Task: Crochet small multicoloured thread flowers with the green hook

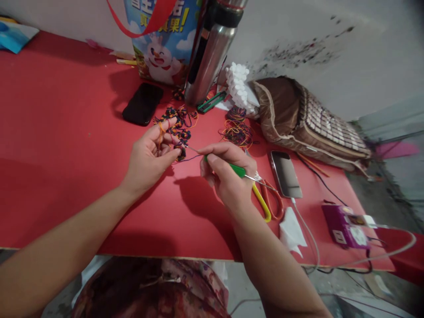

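Observation:
My left hand [149, 150] pinches a small dark crochet piece [181, 153] between thumb and fingers, with orange and purple yarn looped over its raised fingers. In my right hand [230, 179] is a crochet hook [237, 170] with a green handle, held like a pen. Its thin metal tip points left and meets the yarn beside the crochet piece; whether it is through a loop is too small to tell. Just behind my left fingers lies a bunch of finished-looking dark and orange crochet work [183, 134]. A loose tangle of multicoloured yarn [236, 134] lies beyond my right hand.
Scissors [272, 203] with red and yellow handles lie right of my right hand, near a phone on a cable [285, 174] and a purple power box [346, 225]. Behind stand a black phone [143, 104], a steel flask [212, 62], a printed bag [162, 53] and a brown cushion [311, 115].

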Available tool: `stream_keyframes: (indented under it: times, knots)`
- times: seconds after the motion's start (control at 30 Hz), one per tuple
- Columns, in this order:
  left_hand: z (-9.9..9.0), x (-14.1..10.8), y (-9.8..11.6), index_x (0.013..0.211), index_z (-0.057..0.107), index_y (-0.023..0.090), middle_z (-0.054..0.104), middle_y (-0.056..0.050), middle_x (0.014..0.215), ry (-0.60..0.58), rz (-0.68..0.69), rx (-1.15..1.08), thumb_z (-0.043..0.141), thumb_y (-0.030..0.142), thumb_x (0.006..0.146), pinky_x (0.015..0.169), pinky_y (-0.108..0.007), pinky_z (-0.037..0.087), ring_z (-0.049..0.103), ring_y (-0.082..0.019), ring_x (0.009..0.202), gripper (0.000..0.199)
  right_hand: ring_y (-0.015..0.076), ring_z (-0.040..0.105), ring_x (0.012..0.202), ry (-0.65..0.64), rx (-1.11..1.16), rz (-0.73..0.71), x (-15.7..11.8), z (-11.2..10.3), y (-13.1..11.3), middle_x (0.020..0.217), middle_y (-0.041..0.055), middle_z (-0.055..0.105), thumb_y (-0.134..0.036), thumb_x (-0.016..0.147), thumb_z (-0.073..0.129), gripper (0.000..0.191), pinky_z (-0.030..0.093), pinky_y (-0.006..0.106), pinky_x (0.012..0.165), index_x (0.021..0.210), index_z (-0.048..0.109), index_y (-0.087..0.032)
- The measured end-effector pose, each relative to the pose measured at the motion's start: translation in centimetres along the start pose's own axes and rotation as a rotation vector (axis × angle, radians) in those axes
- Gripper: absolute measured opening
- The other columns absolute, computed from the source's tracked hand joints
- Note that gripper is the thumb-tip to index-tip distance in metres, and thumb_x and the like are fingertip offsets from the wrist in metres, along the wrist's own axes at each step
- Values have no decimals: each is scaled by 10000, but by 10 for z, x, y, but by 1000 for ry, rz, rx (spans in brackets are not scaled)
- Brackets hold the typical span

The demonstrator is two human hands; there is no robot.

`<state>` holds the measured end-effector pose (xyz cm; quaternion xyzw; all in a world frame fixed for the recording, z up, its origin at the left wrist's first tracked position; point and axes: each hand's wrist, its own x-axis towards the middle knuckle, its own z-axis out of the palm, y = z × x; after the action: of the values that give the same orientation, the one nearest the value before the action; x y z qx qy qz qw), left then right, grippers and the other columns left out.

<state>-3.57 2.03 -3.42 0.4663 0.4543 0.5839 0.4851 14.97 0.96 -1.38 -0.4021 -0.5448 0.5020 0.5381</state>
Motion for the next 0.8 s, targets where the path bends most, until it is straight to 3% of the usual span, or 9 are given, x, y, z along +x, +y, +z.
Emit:
stream_keyframes:
  times: [0.23,0.4,0.6,0.8]
  knots:
    - [4,-5,0,1394,784,259,715,-13,939,15,108,139,845,172,835,652,-296,448,455,-129,695,569,96,504,441,-23,-17,39,0,5,1,607,-46,685,-275,937,714,123,367,269,433,957,830,-244]
    - [2,-7,-3,1450,766,284,723,-23,976,-13,151,201,827,152,862,697,-294,484,535,-149,781,606,80,465,424,-40,-68,49,1,6,2,605,-55,668,-251,956,678,131,348,264,433,958,807,-228]
    - [3,-4,-9,1468,768,280,706,-8,933,-19,166,97,874,137,800,613,-282,401,400,-108,658,692,102,582,579,-88,-247,-143,-2,6,11,714,-39,681,-278,1053,655,162,487,275,582,1133,788,-230]
    - [5,-5,-4,1542,713,315,692,-1,888,-47,151,56,895,130,794,592,-263,380,391,-110,648,792,120,679,671,-86,-220,-223,0,6,23,911,11,779,-437,1097,684,257,631,303,690,1272,740,-256]
